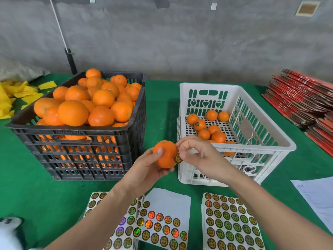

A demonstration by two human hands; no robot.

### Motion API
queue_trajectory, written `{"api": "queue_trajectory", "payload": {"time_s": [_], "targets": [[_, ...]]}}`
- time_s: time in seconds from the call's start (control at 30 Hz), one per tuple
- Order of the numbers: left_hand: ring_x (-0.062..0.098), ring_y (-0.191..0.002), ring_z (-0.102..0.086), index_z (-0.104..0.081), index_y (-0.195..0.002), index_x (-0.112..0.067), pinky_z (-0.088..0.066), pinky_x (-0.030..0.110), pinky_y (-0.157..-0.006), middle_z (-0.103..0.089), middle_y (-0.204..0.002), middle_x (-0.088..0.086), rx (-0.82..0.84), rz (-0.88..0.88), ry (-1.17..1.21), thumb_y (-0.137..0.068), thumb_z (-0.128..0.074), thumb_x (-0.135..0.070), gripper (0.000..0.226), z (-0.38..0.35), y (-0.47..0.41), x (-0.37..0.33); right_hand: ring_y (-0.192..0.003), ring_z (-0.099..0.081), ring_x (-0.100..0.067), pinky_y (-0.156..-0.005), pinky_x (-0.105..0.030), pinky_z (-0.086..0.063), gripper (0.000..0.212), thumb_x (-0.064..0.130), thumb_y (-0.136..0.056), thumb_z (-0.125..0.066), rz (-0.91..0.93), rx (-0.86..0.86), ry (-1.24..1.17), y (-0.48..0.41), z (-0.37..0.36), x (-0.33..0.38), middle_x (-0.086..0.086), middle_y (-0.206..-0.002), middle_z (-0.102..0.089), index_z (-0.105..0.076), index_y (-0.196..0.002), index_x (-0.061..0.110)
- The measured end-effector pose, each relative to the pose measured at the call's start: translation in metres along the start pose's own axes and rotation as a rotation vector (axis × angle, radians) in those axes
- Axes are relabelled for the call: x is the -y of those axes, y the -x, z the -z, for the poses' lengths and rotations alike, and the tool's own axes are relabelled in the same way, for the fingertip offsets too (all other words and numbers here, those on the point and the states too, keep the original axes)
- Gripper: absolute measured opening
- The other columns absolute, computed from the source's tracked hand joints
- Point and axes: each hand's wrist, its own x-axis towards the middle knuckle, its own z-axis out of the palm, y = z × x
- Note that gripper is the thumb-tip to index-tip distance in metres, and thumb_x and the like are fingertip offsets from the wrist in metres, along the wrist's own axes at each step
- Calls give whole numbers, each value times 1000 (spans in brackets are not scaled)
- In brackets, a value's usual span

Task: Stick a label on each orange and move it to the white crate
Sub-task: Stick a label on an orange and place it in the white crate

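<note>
Smooth bright orange (164, 156) in left hand (144, 170), round gold-black label (178, 158) at its side

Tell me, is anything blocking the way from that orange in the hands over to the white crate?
Nothing visible does. The orange, held in the left hand while the right hand presses a label on, sits right beside the white crate, whose top is open; only its near rim must be cleared.

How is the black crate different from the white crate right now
The black crate is heaped with oranges above its rim; the white crate holds only a handful on its floor. The black crate sits on the left, the white crate on the right. Both are slotted plastic crates on the green table cover.
</note>
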Motion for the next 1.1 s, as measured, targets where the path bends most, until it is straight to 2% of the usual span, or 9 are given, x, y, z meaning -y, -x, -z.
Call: {"api": "queue_trajectory", "payload": {"time_s": [0.17, 0.23, 0.43, 0.57, 0.7, 0.8, 0.87, 1.0, 1.1], "targets": [[20, -72, -63, -43, -134, -4, -52, 26, -66, -63, -100, 12, -57, 7, -28, -78, -71, -42, 74, -5, 1, 1, -93, -49, -7, -69, -13, -39, 21, 13, -92, -58, 50, -6, 252, -1, -3, 2, -2, -102, -51, -52, -78, 28], [21, -71, -63, -45, -132, -5, -53, 26, -66, -65, -99, 12, -70, 14, -25, -78, -63, -36, 65, -8, 1, 1, -90, -48, -5, -69, -11, -33, 20, 15, -93, -56, 46, -16, 288, -1, -2, 2, 0, -100, -49, -51, -78, 28], [20, -71, -64, -49, -126, -8, -54, 25, -65, -60, -105, 15, -80, 32, 8, -75, -64, -36, 60, -17, 3, 0, -85, -49, -9, -70, -22, -37, 20, 18, -93, -55, 75, -99, 330, 0, -3, 4, 4, -94, -46, -47, -79, 30], [20, -67, -61, -49, -126, -7, -53, 24, -59, -58, -103, 15, -57, 79, 14, -77, -63, -39, 60, -20, 3, -2, -84, -50, -12, -70, -35, -48, 12, 34, -92, -56, 134, -138, 477, 6, -7, 2, 7, -97, -45, -43, -94, 35], [21, -65, -59, -55, -122, -9, -51, 23, -56, -62, -94, 13, -7, 88, 40, -82, -59, -39, 51, -22, 3, -4, -78, -54, -9, -68, -29, -48, 44, 38, -85, -63, 86, -180, 287, 1, 2, 0, 10, -91, -49, -40, -122, 39], [22, -67, -61, -54, -122, -6, -53, 24, -56, -64, -95, 14, -18, 45, 83, -81, -70, -30, 50, -27, 0, -12, -99, -53, -8, -78, -28, -48, 64, 60, -71, -62, -20, -113, 48, -6, 15, 2, 13, -112, -49, -42, -127, 37], [21, -72, -64, -50, -122, -4, -55, 26, -60, -64, -100, 13, -26, -8, 52, -80, -72, -26, 52, -31, -3, -18, -106, -51, -2, -84, -28, -49, 79, 69, -59, -62, -39, -14, 103, -11, 19, 5, 19, -118, -47, -42, -129, 39], [21, -89, -65, -52, -125, -1, -58, 32, -76, -63, -110, 14, 31, -94, -55, -79, -59, -27, 52, -45, -16, -46, -92, -57, 3, -78, -19, -50, 58, 53, -59, -82, 31, -27, 144, -36, 35, 13, 19, -105, -58, -54, -108, 38], [24, -92, -70, -45, -134, -5, -60, 31, -74, -61, -120, 12, -32, -171, -193, -94, -48, -27, 46, -47, -28, -86, -88, -59, -1, -77, -21, -50, 47, 38, -61, -86, 20, -315, 29, -77, 79, -5, 9, -105, -62, -57, -97, 35]]}}
